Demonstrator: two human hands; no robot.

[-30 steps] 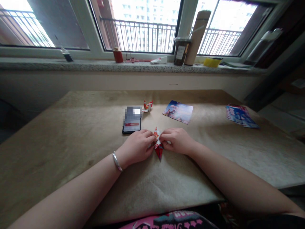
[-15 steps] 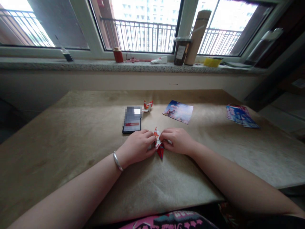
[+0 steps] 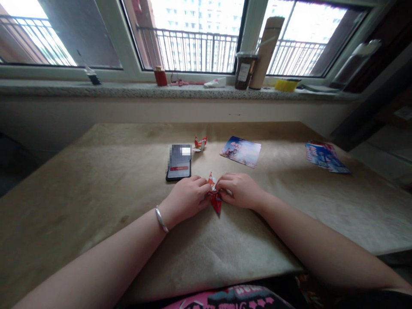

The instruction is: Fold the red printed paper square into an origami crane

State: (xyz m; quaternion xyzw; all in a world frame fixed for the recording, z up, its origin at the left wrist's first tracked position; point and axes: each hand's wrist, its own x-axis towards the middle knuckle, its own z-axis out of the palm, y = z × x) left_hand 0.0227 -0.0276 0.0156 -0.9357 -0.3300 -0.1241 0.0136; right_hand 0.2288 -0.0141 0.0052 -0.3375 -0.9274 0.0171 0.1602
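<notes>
Low over the table, a folded piece of red and white printed paper (image 3: 216,205) is pinched between both hands. One narrow point of it aims toward me and another away from me. My left hand (image 3: 190,196) closes its fingertips on the paper's left side; a silver bracelet circles that wrist. From the other side, my right hand (image 3: 240,191) grips the right edge with thumb and fingers. My fingers hide the paper's middle part. Beyond the left hand stands a finished-looking origami figure (image 3: 200,144) in similar red and white paper.
A phone (image 3: 179,167) lies just past my left hand on the table (image 3: 96,180). A blue and pink printed sheet (image 3: 241,151) is at the back, and a stack of printed sheets (image 3: 325,157) at the right. Bottles and small items line the window sill (image 3: 128,89).
The paper's white middle part has been folded or turned, so more red shows between my fingers. Both hands stay in nearly the same place, still gripping it.
</notes>
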